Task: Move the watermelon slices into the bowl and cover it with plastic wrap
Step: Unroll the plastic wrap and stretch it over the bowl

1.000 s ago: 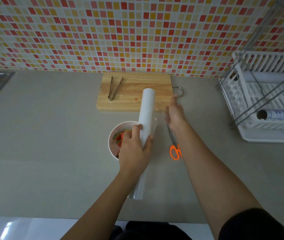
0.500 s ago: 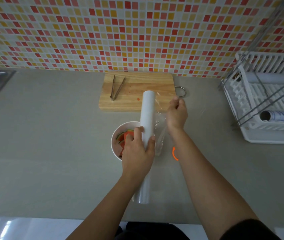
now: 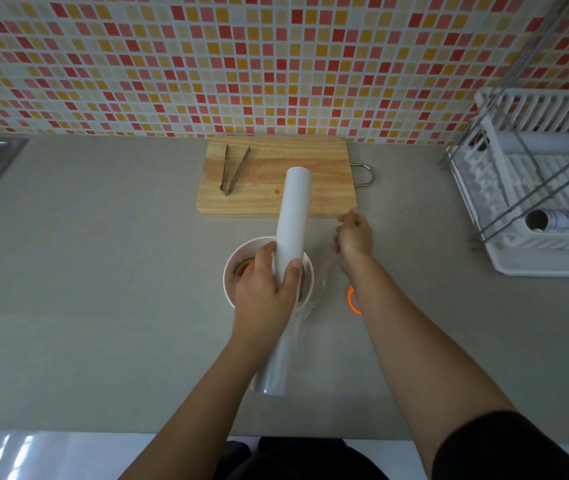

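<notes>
- Plastic wrap roll (image 3: 292, 233) hangs right over the bowl (image 3: 241, 244). The left hand (image 3: 264, 289) has its fingers and thumb curled round the middle of the tube.
- Watermelon slices (image 3: 244, 266) are already in the bowl (only a bit of green rind and red shows past the hand), so I'd say the covering step is the one in hand.
- The right hand (image 3: 354, 235) is just to the right of the roll, fingers bunched. It looks like it's pinching the free edge of the film (image 3: 319, 282), but the stuff is so clear I can't see the contact for sure.
- To do it well, I'd pull the edge straight out to the right, level and taut, while the left hand lets the tube turn. You want the sheet to reach well past the far rim.
- Pinching only one corner will probably make the film bunch up and stick to itself. A wider pinch along the edge should help.
- Lower the sheet onto the rim before cutting, so it grabs the bowl.
- The orange-handled scissors (image 3: 351, 299) sit on the counter under the right forearm, handy for the cut.
- The cutting board (image 3: 276, 199) with the tongs (image 3: 232, 169) is behind the bowl and out of the way.
</notes>
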The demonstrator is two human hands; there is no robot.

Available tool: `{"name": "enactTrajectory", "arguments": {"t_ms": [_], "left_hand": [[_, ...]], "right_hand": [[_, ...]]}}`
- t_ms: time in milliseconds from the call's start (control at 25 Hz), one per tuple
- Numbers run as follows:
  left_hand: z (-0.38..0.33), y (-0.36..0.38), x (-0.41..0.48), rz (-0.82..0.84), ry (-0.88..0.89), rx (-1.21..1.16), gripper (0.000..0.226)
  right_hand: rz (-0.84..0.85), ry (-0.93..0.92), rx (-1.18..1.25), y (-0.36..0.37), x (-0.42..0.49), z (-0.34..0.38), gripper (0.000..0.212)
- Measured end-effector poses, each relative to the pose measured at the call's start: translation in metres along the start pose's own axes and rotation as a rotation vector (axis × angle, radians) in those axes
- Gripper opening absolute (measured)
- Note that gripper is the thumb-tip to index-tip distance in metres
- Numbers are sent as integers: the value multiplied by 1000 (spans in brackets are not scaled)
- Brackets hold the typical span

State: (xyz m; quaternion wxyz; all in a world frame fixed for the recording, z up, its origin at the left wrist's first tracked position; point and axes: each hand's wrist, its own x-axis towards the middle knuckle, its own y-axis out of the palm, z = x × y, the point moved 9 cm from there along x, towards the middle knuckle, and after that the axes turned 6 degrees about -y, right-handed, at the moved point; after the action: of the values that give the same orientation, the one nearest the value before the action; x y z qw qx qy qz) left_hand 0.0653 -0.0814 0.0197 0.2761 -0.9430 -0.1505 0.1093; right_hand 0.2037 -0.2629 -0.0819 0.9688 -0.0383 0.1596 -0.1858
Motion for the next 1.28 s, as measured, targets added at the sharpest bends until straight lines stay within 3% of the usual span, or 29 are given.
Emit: {"name": "enactTrajectory", "arguments": {"t_ms": [80,160,240,440,560,840,920,1200,1280], "left_hand": [[0,0,0,-26,-4,74,44],[4,2,0,-22,-42,88,46],[5,2,0,-33,-42,97,46],[5,1,3,-70,-34,82,45],[4,3,6,-78,-33,82,46],[1,0,7,-114,-15,99,57],[2,-2,8,-98,-36,95,65],[0,-10,7,-149,-4,100,42],[0,-12,8,-139,-7,69,38]], "right_hand": [[78,188,118,10,-5,-14,41],[53,348,323,8,-8,-19,52],[29,383,419,0,-9,-19,64],[247,217,-251,-7,-64,-53,65],[236,74,-201,-4,-101,-53,52],[-4,-259,-265,-18,-118,-13,29],[-22,-258,-266,-18,-118,-17,28],[-96,-63,-98,-27,-107,-49,34],[-108,-119,-167,-29,-103,-40,33]]}}
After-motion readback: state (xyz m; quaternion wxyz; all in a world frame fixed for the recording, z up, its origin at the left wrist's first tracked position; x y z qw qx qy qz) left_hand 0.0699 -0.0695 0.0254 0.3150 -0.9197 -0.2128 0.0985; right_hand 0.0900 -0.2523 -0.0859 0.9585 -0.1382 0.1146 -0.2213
